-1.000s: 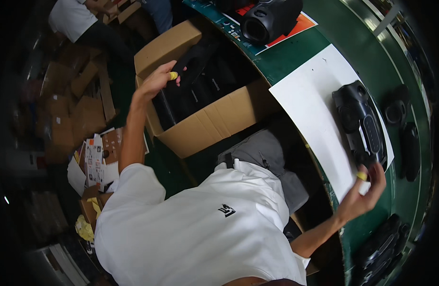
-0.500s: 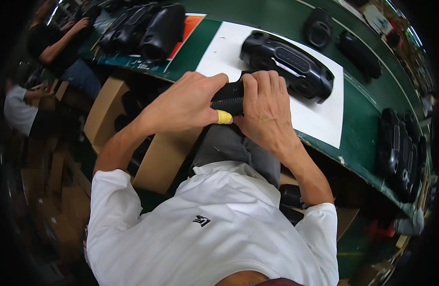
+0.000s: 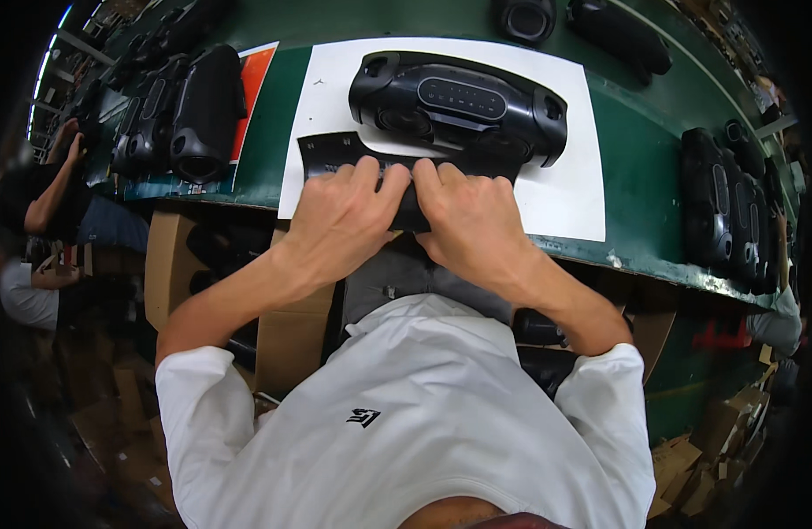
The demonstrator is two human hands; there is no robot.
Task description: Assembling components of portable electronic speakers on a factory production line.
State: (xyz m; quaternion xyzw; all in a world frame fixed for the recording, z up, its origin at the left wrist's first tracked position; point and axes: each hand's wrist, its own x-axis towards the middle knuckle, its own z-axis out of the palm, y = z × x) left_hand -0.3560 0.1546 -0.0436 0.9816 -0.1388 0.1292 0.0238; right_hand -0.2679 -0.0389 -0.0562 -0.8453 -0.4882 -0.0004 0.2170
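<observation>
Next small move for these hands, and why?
Probably ease the panel toward the speaker: the left hand and right hand both hold it, it runs along the speaker's near side, and a round driver there looks uncovered.

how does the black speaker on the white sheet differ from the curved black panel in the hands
The rounded black speaker is bulky, while the curved black panel looks thin. The speaker has an oval control strip; the panel shows none. The speaker lies unheld on the white sheet, while the left hand and right hand grip the panel. Both are long and black.
</observation>
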